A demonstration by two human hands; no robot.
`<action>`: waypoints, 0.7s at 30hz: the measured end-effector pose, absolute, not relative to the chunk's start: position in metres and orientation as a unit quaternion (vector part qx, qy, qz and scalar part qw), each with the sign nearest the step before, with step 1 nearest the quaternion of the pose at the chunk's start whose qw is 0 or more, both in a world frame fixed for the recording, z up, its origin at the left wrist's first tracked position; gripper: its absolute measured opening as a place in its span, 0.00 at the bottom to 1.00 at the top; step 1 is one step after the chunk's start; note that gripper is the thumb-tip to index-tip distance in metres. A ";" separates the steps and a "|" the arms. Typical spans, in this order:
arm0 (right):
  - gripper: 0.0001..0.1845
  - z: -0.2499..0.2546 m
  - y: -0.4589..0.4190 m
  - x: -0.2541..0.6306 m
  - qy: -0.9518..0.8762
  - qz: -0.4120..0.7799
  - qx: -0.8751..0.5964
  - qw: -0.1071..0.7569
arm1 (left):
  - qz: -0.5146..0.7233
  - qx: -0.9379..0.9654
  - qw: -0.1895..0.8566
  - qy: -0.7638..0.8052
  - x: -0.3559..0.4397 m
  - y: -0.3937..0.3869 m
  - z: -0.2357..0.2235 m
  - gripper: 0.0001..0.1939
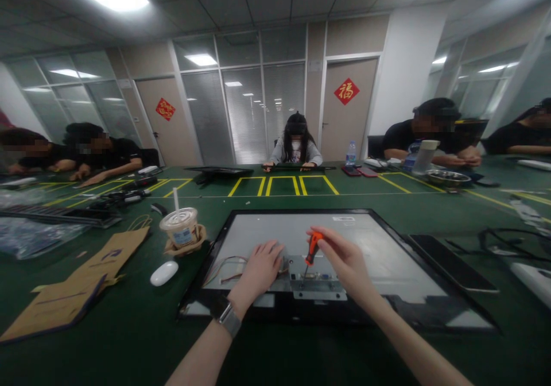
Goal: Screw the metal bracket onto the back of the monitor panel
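Note:
A flat display panel point(379, 259) with a black frame lies back side up on the green table in front of me. Near its front edge sits a metal bracket point(321, 294) with a small circuit board point(316, 277). My right hand point(342, 257) grips an orange and black screwdriver point(314, 247), its shaft pointing down at the board. Whether the tip sits in a screw is too small to tell. My left hand point(263, 265) lies flat with fingers stretched on the panel, left of the bracket. Thin coloured wires point(230, 261) run beside it.
To the left are an iced drink cup point(179, 228) in a cardboard holder, a white mouse point(164, 273) and a paper bag point(81, 282). A black phone point(451, 262) and cables point(503, 242) lie to the right. Several people sit around the table.

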State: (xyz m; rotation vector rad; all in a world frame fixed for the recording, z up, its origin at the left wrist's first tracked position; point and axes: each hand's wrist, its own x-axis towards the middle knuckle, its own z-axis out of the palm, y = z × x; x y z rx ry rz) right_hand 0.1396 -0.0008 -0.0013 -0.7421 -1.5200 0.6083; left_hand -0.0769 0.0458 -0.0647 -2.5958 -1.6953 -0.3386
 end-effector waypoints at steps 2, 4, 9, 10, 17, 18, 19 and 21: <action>0.13 0.000 -0.002 0.140 -0.667 0.264 -0.322 0.618 | -0.109 -0.834 0.011 -0.541 -0.077 0.046 -0.065 0.20; 0.12 0.000 -0.003 0.139 -0.668 0.265 -0.318 0.618 | -0.110 -0.835 0.013 -0.539 -0.077 0.047 -0.066 0.20; 0.09 -0.003 -0.002 0.138 -0.659 0.250 -0.312 0.637 | -0.113 -0.839 0.020 -0.532 -0.079 0.051 -0.073 0.19; 0.08 -0.003 -0.002 0.138 -0.655 0.248 -0.310 0.643 | -0.112 -0.840 0.021 -0.531 -0.079 0.052 -0.074 0.19; 0.08 -0.003 -0.002 0.138 -0.655 0.268 -0.300 0.640 | -0.117 -0.834 0.018 -0.540 -0.079 0.053 -0.076 0.19; 0.09 -0.002 -0.002 0.139 -0.662 0.274 -0.302 0.629 | -0.117 -0.834 0.016 -0.539 -0.079 0.053 -0.076 0.19; 0.11 -0.001 -0.003 0.139 -0.669 0.281 -0.302 0.618 | -0.117 -0.834 0.015 -0.539 -0.079 0.052 -0.075 0.19; 0.13 0.000 -0.004 0.140 -0.676 0.298 -0.303 0.602 | -0.116 -0.836 0.015 -0.536 -0.078 0.051 -0.074 0.19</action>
